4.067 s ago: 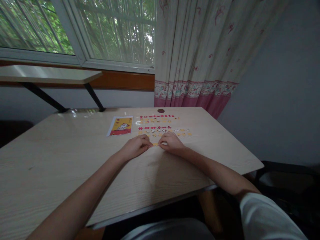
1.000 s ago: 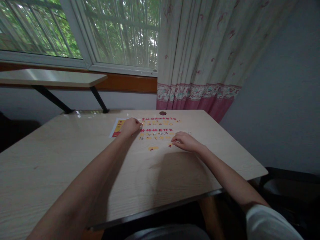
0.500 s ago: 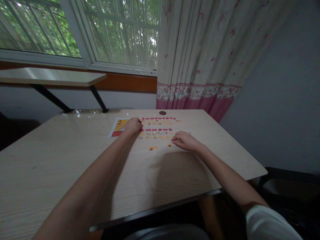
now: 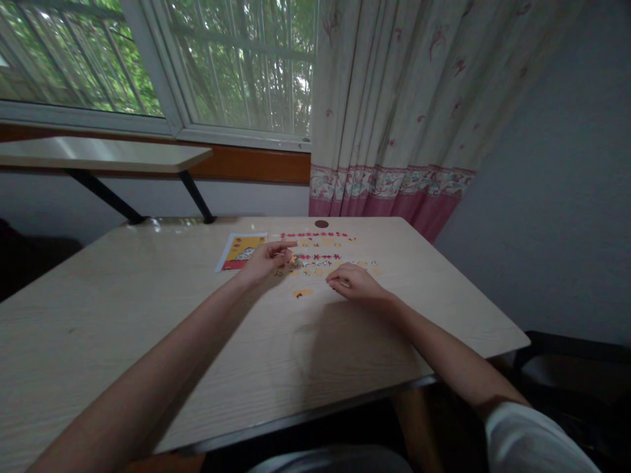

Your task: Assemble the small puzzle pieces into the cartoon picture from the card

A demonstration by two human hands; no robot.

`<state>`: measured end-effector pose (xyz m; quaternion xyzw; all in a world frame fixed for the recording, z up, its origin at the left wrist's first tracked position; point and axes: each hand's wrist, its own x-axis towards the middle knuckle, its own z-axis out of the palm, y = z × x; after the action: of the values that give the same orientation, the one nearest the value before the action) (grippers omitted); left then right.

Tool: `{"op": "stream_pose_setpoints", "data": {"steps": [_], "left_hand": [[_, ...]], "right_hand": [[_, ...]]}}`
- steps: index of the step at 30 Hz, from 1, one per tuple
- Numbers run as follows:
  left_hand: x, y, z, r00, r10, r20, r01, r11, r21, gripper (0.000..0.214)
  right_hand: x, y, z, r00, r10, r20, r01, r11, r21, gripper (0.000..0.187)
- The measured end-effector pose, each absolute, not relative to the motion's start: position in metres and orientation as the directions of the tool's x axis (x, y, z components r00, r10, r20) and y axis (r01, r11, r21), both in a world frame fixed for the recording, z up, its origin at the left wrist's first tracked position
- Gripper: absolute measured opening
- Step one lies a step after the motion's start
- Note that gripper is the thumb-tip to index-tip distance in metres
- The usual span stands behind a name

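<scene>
Small red, yellow and white puzzle pieces (image 4: 315, 256) lie in rows at the far middle of the pale wooden table (image 4: 148, 328). To their left lies a yellow and red picture card (image 4: 236, 253). My left hand (image 4: 263, 259) hovers between the card and the rows, pinching a small puzzle piece (image 4: 292, 261) with its forefinger stretched out. My right hand (image 4: 352, 282) rests on the table just before the rows, fingers curled down, and what is under them is hidden. A joined yellow piece (image 4: 302, 293) lies alone between the hands.
A round brown cap (image 4: 321, 224) sits in the table near its far edge. A second table (image 4: 98, 154) stands under the window at the left. A flowered curtain (image 4: 394, 131) hangs behind, and a dark chair (image 4: 566, 355) is at the right.
My left hand has drawn back from the card's edge toward me with a small piece. My right hand has slid left over a loose piece that lay by its fingertips.
</scene>
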<state>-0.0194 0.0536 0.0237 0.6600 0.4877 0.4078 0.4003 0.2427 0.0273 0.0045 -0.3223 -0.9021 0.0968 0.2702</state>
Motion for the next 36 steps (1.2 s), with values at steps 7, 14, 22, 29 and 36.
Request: {"op": "stream_pose_setpoints", "data": {"steps": [7,14,22,29,36], "left_hand": [[0.003,0.008,0.012,0.285,0.953,0.099,0.008,-0.106,0.994,0.059],[0.014,-0.001,0.003,0.218,0.962,0.164,-0.019,-0.164,0.986,0.046],[0.010,-0.002,0.001,0.235,0.950,0.203,0.031,-0.217,0.976,0.041],[-0.018,-0.001,0.007,0.353,0.889,0.293,0.563,-0.452,0.692,0.021],[-0.023,-0.004,0.005,0.579,0.766,0.279,0.633,-0.638,0.437,0.029]], "right_hand": [[0.210,0.012,-0.008,-0.471,0.643,0.604,0.535,0.753,-0.383,0.024],[0.205,0.009,-0.010,-0.485,0.631,0.606,0.571,0.753,-0.327,0.024],[0.208,0.008,-0.006,-0.525,0.546,0.652,0.572,0.794,-0.204,0.027],[0.224,0.009,0.007,-0.464,0.587,0.663,0.659,0.729,-0.185,0.029],[0.229,0.007,0.012,-0.463,0.651,0.601,0.692,0.689,-0.214,0.029]]}}
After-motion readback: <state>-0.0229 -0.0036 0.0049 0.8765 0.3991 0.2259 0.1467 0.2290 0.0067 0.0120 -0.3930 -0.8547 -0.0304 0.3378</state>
